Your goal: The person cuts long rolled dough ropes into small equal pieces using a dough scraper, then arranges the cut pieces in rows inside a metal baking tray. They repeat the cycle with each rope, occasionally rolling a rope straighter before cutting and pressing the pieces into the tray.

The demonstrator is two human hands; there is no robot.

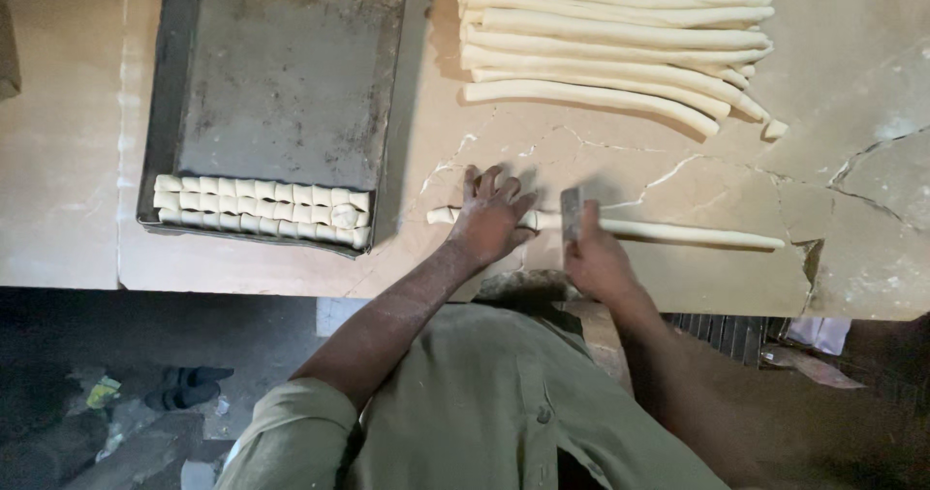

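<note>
I'm cutting: left hand (489,217), fingers spread, pins the dough rope (678,231); right hand (593,258) fingers clamp the metal scraper (572,214). Next chop wants even spacing.

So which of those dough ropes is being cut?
The lone rope at the table's near edge, under the left hand and the right hand's blade; the others lie stacked farther back.
</note>
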